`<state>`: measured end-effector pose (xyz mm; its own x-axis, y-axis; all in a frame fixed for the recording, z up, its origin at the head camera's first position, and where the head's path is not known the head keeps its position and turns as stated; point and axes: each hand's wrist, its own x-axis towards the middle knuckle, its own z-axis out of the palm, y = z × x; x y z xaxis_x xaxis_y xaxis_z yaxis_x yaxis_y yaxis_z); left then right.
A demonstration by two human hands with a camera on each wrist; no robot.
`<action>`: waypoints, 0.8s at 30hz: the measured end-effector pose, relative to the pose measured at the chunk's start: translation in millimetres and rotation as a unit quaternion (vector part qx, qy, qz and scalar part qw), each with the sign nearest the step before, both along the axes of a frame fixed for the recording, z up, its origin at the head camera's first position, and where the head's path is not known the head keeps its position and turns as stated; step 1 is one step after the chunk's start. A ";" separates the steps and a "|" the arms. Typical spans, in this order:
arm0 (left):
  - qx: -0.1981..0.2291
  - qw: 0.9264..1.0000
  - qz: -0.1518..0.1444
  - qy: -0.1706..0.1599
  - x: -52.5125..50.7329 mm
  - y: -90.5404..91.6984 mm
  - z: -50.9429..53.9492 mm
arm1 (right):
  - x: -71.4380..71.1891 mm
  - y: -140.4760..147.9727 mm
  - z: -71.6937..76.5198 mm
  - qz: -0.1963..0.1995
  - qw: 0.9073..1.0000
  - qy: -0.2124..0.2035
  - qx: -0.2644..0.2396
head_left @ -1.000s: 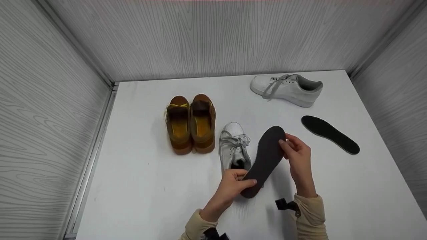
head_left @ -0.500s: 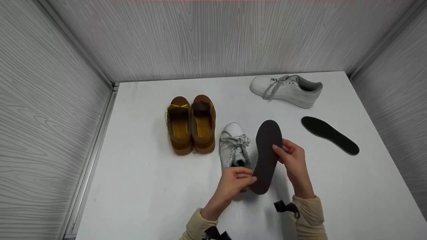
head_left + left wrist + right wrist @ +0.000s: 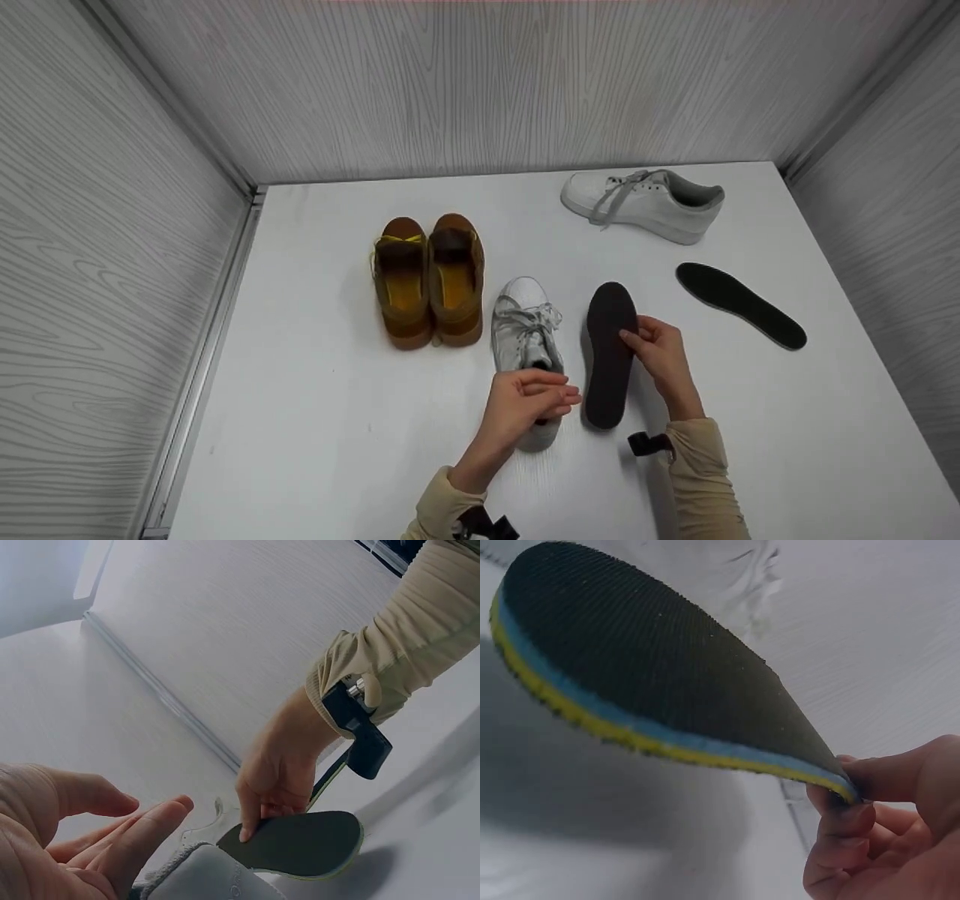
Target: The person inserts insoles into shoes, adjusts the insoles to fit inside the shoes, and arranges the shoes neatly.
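A person's right hand (image 3: 664,356) pinches the side edge of a dark insole (image 3: 610,375), thumb on the upper face and fingers beneath, above a white table (image 3: 300,390). The right forearm, in a tan sleeve (image 3: 697,469), reaches forward from the near edge with a slight lean to the left, the hand turned inward at the wrist. The left forearm slants forward and to the right; the left hand (image 3: 525,401) grasps nothing, its fingers loosely bent and pointing right, with a gap between thumb and forefinger in the left wrist view. It hangs over the opening of a white lace-up sneaker (image 3: 521,337), near the insole but apart from it.

The insole's broad forefoot end points away from the person, its heel end toward them, the long axis running nearly straight front to back, roughly alongside the sneaker, whose toe also points away. Blue and yellow layers line its edge in the right wrist view.

At right, a second insole (image 3: 741,304) lies slantwise, near another white sneaker (image 3: 637,202). Brown moccasins (image 3: 436,292) stand side by side at left.
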<state>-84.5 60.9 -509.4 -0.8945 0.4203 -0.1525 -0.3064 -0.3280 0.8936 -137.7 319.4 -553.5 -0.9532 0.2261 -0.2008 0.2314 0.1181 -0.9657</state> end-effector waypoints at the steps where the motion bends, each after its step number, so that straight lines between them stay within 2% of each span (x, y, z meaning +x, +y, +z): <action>1: 0.001 1.000 0.001 -0.001 -0.1 0.0 -0.1 | -0.6 0.4 -4.3 0.004 1.000 -0.001 0.006; 6: 0.007 1.000 0.003 -0.010 0.0 -0.4 -0.3 | -2.8 0.7 -18.3 0.022 0.999 -0.005 0.049; 8: 0.008 1.000 0.002 -0.009 0.1 -0.7 -0.7 | -3.1 0.9 -20.9 0.029 0.996 -0.009 0.085; 13: 0.010 1.000 -0.004 -0.005 -0.2 0.0 -1.5 | -3.5 4.2 -25.9 0.041 0.980 -0.018 0.193; 15: 0.008 1.000 -0.005 -0.006 -0.4 0.4 -1.6 | -3.8 5.2 -27.5 0.041 0.975 -0.016 0.219; 19: 0.006 1.000 -0.007 -0.007 -0.8 1.1 -1.9 | -3.2 6.3 -28.3 0.035 0.967 -0.015 0.254; 24: 0.009 1.000 -0.010 -0.010 -0.8 2.3 -2.3 | -2.9 6.5 -29.4 0.020 0.961 -0.013 0.277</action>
